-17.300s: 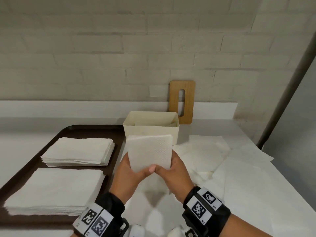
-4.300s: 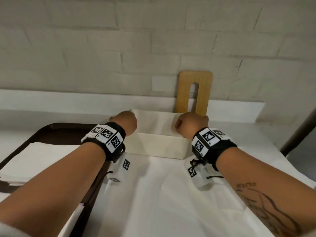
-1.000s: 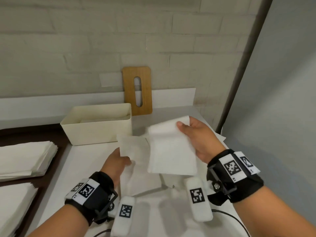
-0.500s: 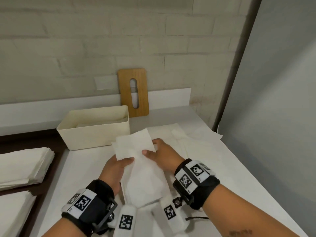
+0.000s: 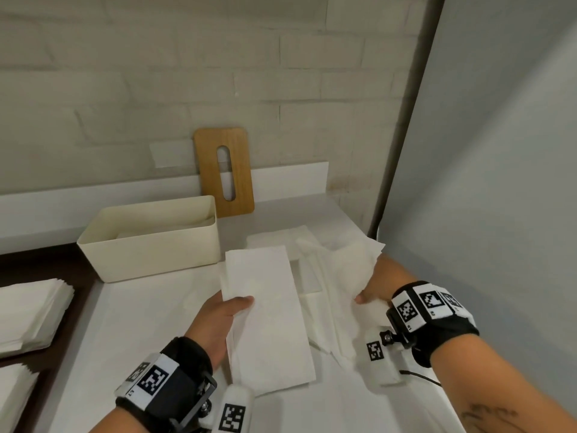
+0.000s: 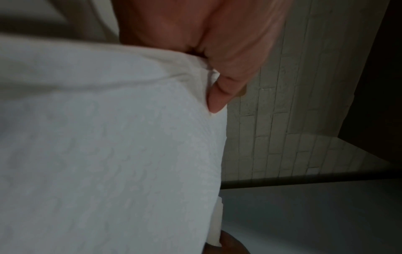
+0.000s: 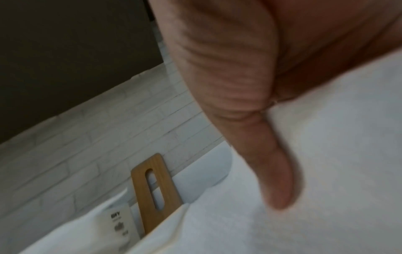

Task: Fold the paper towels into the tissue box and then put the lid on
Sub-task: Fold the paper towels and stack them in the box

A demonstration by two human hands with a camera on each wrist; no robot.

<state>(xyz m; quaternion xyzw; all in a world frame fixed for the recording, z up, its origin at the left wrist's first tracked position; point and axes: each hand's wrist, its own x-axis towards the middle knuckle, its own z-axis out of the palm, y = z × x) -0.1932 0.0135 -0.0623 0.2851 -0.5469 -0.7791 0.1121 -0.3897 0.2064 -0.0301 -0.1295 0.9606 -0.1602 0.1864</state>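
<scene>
My left hand (image 5: 229, 310) pinches a folded white paper towel (image 5: 268, 314) by its left edge, thumb on top, just above the counter; in the left wrist view the thumb (image 6: 226, 86) presses on this towel (image 6: 108, 146). My right hand (image 5: 373, 287) grips a second, rumpled towel (image 5: 349, 267) lifted from the loose sheets at the right; its thumb (image 7: 274, 171) lies on the paper (image 7: 326, 171). The open cream tissue box (image 5: 153, 248) stands behind the left hand with towels inside. The wooden slotted lid (image 5: 223, 171) leans on the wall behind it.
Loose unfolded towels (image 5: 281, 242) cover the counter's right part. A dark tray (image 5: 37, 264) at the left holds two stacks of towels (image 5: 28, 310). A grey panel (image 5: 499, 182) closes the right side, and the brick wall stands at the back.
Half a second ago both hands were on the folded towel. Since then my right hand has let go, moved right and picked up another sheet; my left hand still holds the folded one.
</scene>
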